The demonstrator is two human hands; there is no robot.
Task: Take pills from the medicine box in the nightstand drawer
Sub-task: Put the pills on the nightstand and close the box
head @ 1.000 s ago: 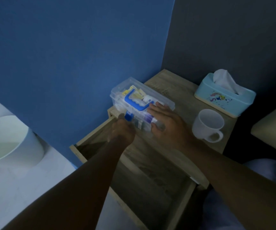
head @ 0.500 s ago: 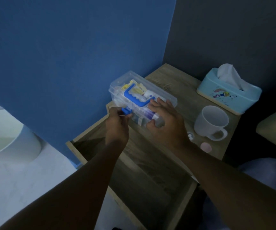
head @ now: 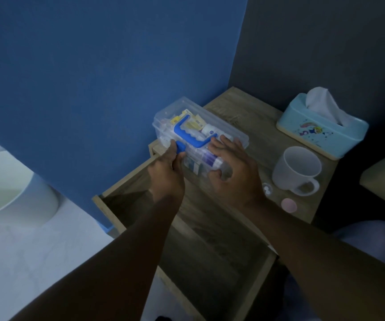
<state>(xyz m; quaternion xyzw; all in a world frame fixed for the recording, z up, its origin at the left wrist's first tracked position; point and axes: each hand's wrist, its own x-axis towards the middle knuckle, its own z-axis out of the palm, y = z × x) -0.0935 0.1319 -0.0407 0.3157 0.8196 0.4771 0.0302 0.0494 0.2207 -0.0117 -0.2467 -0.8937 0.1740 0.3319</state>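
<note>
The clear plastic medicine box (head: 227,129), ribbed blue handle (head: 190,133) on its lid, sat on the woodgrain nightstand (head: 251,112) at its 9 o'clock edge, above the open drawer (head: 210,256). The left hand (head: 167,172) had its fingers (head: 175,156) pinched on the blue latch (head: 180,148), while the right hand (head: 232,170) lay on the lid, fingers spread. At 3 o'clock stood a white mug (head: 296,169) and pale blue tissue box (head: 321,133) against blue and dark grey walls; the dim box contents were hard to read.
</note>
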